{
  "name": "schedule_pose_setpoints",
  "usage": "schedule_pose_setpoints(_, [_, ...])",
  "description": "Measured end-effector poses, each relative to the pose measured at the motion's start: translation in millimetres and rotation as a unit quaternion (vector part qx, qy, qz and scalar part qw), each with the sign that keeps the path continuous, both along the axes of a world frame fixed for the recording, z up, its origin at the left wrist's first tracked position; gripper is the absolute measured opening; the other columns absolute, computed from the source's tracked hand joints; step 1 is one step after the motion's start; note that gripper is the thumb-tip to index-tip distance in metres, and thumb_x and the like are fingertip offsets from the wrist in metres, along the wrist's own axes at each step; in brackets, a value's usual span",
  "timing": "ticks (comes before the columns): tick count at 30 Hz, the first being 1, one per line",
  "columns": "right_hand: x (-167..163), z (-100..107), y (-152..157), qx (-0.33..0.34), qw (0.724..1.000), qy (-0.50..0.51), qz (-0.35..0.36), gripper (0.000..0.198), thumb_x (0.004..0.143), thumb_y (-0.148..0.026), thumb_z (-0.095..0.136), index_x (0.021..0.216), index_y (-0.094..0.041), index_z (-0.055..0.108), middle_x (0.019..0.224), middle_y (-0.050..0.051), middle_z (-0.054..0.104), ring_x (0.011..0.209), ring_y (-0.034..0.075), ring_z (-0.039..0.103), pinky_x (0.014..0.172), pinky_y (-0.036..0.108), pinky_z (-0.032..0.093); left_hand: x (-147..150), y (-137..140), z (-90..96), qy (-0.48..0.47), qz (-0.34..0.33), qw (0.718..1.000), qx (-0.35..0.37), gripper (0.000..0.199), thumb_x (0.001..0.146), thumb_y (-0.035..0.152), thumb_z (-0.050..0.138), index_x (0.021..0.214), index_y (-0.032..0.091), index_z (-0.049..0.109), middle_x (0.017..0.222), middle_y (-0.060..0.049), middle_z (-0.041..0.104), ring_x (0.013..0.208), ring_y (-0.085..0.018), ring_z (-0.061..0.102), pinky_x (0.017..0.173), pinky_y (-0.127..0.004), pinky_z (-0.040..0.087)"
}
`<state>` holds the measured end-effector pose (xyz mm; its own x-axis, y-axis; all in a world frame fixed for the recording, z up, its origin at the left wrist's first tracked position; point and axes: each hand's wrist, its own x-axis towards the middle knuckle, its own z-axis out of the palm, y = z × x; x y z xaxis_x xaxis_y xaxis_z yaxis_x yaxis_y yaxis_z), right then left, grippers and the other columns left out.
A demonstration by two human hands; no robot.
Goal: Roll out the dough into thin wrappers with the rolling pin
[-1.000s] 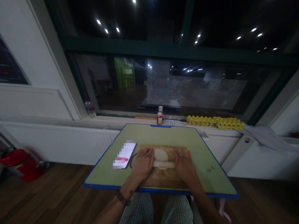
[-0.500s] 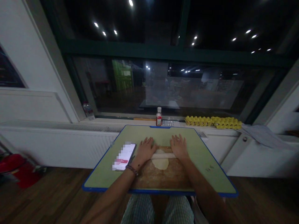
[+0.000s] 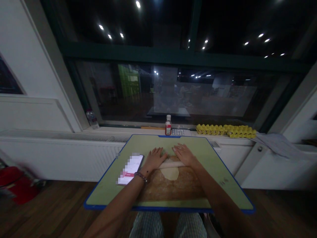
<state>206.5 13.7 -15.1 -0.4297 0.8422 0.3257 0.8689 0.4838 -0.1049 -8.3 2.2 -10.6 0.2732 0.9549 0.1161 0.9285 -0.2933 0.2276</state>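
Dough (image 3: pixel 170 174) is apparently being rolled beneath a pin (image 3: pixel 170 164) pressed by left hand (image 3: pixel 155 159) and right hand (image 3: pixel 185 155), fingers outstretched, with even pressure seemingly required next.

Light is dim; bright spots (image 3: pixel 101 27) dot the window (image 3: pixel 170 96).

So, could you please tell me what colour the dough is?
The dough is pale cream, seen best in the head view.

I am looking out from the wearer's head, facing forward and down over the nearby surface (image 3: pixel 214 162), toward a window (image 3: pixel 168 87).
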Motion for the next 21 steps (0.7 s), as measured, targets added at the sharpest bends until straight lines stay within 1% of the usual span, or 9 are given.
schedule_pose_setpoints(3, [-4, 5, 9, 0.022, 1.000, 0.016, 0.007, 0.048, 0.104, -0.032, 0.023, 0.128, -0.017, 0.062, 0.132, 0.007, 0.062, 0.135, 0.018, 0.043, 0.116, 0.041, 0.027, 0, 8, 3.2, 0.000, 0.005, 1.000, -0.003, 0.053, 0.100, 0.050, 0.029, 0.140, 0.020, 0.047, 0.149, -0.012, 0.046, 0.139, -0.028, 0.039, 0.112, -0.049, 0.030])
schedule_pose_setpoints(8, [-11, 14, 12, 0.055, 0.995, 0.031, 0.071, 0.048, 0.103, -0.032, 0.024, 0.121, -0.017, 0.066, 0.121, 0.006, 0.069, 0.125, 0.017, 0.052, 0.113, 0.036, 0.031, 2, 15, 9.4, -0.014, 0.012, 0.997, 0.071, 0.045, 0.102, 0.041, 0.033, 0.130, 0.015, 0.055, 0.139, -0.013, 0.057, 0.134, -0.025, 0.045, 0.113, -0.045, 0.029])
schedule_pose_setpoints(10, [-12, 15, 13, 0.058, 0.995, 0.030, 0.080, 0.048, 0.103, -0.032, 0.024, 0.120, -0.017, 0.067, 0.119, 0.005, 0.070, 0.123, 0.017, 0.054, 0.111, 0.034, 0.033, 2, 16, 10.0, -0.020, 0.017, 0.995, 0.092, 0.044, 0.101, 0.040, 0.034, 0.127, 0.014, 0.057, 0.136, -0.013, 0.059, 0.132, -0.025, 0.047, 0.114, -0.043, 0.028])
schedule_pose_setpoints(14, [-11, 14, 18, 0.054, 0.996, 0.039, 0.054, 0.052, 0.103, -0.032, 0.021, 0.119, -0.017, 0.068, 0.118, 0.007, 0.070, 0.123, 0.017, 0.054, 0.111, 0.035, 0.035, 2, 20, 9.9, -0.029, 0.009, 0.993, 0.116, 0.043, 0.101, 0.039, 0.034, 0.123, 0.013, 0.059, 0.131, -0.013, 0.063, 0.128, -0.025, 0.050, 0.113, -0.043, 0.029])
schedule_pose_setpoints(21, [-11, 8, 29, 0.050, 0.998, 0.041, 0.019, 0.054, 0.104, -0.033, 0.020, 0.118, -0.015, 0.068, 0.118, 0.009, 0.070, 0.123, 0.017, 0.055, 0.111, 0.033, 0.035, 2, 24, 11.4, -0.026, 0.011, 0.992, 0.122, 0.040, 0.100, 0.038, 0.034, 0.115, 0.015, 0.063, 0.123, -0.013, 0.066, 0.122, -0.024, 0.054, 0.111, -0.042, 0.030])
